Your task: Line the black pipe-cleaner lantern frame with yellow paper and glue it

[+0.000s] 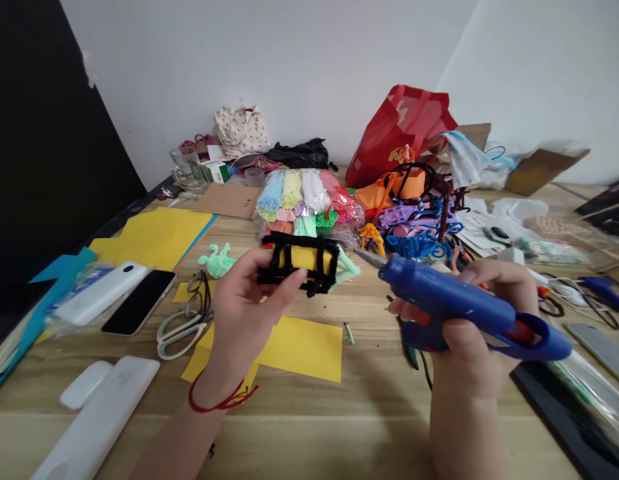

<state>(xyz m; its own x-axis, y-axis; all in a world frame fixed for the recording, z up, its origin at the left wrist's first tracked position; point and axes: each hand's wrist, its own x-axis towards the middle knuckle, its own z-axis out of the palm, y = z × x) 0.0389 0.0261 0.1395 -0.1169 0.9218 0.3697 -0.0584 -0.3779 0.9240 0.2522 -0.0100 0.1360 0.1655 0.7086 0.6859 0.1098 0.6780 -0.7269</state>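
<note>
My left hand point(246, 297) holds up a small frame of black pipe cleaners with yellow paper inside it point(300, 261), pinched between thumb and fingers. A red string sits round that wrist. My right hand point(469, 320) is wrapped round a blue glue gun point(464, 303). Its metal nozzle points left and ends a little to the right of the black and yellow piece, not touching it. Both are held above a wooden table point(369, 413).
Yellow paper sheets point(294, 347) lie under my hands, with scissors and glasses point(186, 320) to the left. A phone point(139, 301) and white cases sit further left. A bag of coloured pipe cleaners point(304, 197), loose pipe cleaners and a red bag point(404, 130) crowd the back.
</note>
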